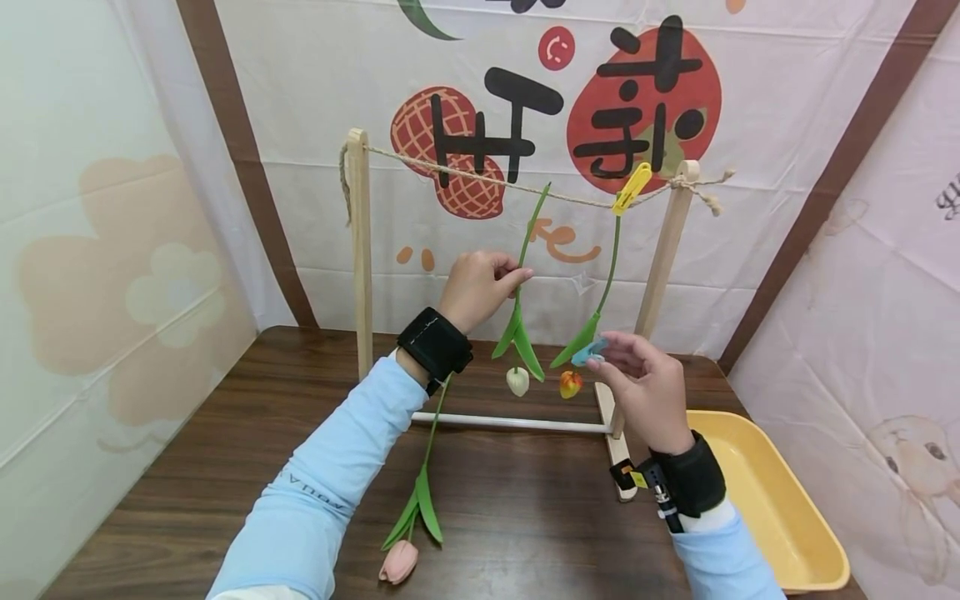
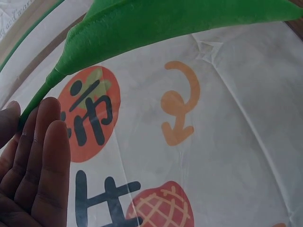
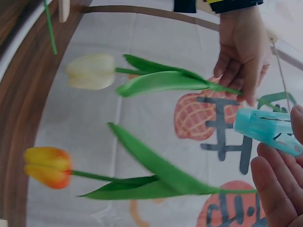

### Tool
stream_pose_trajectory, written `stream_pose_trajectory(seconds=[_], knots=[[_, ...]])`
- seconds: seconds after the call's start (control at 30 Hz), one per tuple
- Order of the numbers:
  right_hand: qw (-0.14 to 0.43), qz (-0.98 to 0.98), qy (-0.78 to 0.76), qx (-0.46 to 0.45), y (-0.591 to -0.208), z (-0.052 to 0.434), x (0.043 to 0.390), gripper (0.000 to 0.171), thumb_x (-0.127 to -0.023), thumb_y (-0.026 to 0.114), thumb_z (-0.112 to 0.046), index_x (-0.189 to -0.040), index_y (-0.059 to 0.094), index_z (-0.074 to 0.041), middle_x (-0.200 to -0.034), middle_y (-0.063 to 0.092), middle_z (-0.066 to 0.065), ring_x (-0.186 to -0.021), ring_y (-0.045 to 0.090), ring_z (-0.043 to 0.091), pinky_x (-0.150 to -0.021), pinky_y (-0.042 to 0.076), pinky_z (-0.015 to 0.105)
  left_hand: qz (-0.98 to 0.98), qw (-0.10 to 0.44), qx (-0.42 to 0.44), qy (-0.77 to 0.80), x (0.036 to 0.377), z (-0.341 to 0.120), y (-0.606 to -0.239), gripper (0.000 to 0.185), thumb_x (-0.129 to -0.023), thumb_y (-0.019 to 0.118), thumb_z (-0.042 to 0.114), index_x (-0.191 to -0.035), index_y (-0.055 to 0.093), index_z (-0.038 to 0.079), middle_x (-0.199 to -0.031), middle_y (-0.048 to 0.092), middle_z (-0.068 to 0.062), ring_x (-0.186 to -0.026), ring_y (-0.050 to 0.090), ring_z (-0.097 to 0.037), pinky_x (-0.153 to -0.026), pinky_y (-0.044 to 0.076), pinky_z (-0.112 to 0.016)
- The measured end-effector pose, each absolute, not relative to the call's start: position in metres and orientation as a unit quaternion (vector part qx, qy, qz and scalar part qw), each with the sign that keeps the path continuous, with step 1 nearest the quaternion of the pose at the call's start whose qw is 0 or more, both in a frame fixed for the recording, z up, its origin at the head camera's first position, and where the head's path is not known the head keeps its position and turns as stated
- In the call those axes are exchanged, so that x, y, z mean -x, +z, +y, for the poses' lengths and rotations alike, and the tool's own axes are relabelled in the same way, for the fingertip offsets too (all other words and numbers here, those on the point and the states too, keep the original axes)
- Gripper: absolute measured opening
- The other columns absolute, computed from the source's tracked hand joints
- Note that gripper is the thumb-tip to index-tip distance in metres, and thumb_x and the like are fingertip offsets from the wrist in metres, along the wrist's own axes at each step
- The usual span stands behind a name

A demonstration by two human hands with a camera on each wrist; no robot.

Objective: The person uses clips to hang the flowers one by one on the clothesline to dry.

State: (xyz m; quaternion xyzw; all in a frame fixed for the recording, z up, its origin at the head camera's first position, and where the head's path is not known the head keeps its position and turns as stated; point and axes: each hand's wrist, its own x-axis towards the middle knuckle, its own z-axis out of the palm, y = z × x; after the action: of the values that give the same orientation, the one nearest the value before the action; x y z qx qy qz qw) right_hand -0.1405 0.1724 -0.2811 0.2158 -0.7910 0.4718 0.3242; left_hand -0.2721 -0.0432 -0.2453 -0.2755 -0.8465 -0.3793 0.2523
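My left hand point(image 1: 480, 287) pinches the green stem of a white tulip point(image 1: 517, 381), holding it head-down against the twine point(image 1: 480, 177) strung between two wooden posts. The same hand point(image 2: 33, 161) shows beside the stem point(image 2: 38, 101) in the left wrist view. An orange tulip point(image 1: 570, 384) hangs head-down from the twine by a yellow clip point(image 1: 632, 188). My right hand point(image 1: 637, 375) holds a blue clip point(image 1: 588, 352) just right of the flowers; the blue clip point(image 3: 267, 130) sits between its fingers in the right wrist view, near the white tulip point(image 3: 92, 71) and orange tulip point(image 3: 45, 166).
A pink tulip point(image 1: 399, 560) lies on the dark wooden table point(image 1: 187, 467) under my left forearm. The wooden rack's left post point(image 1: 360, 250) and base rail point(image 1: 510, 422) stand mid-table. A yellow tray point(image 1: 780, 508) sits at the right edge. Printed cloth hangs behind.
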Motion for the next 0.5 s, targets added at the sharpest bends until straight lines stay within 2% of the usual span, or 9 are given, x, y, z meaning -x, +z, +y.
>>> stream_pose_trajectory(seconds=[0.27,0.5], knots=[[0.348,-0.762,0.478,-0.264,-0.272,0.173,0.160,0.031,-0.077,0.073,0.017,-0.106,0.064,0.012,-0.089,0.070,0.020,-0.082,0.065,0.003,-0.069,0.051,0.016,-0.843,0.259,0.279,-0.380,0.271,-0.043,-0.243,0.026,-0.093,0.068,0.026,-0.076,0.071,0.008,-0.062,0.061,0.002,-0.058,0.054,-0.012,-0.055,0.035,-0.028],[0.377,-0.735,0.487,-0.284,-0.249,0.169,0.173,0.029,-0.081,0.074,0.009,-0.108,0.064,0.009,-0.093,0.070,0.017,-0.082,0.067,0.006,-0.072,0.052,0.019,-0.843,0.258,0.279,-0.380,0.270,-0.043,-0.243,0.027,-0.093,0.068,0.027,-0.074,0.070,0.009,-0.061,0.060,0.002,-0.056,0.053,-0.012,-0.055,0.034,-0.028]])
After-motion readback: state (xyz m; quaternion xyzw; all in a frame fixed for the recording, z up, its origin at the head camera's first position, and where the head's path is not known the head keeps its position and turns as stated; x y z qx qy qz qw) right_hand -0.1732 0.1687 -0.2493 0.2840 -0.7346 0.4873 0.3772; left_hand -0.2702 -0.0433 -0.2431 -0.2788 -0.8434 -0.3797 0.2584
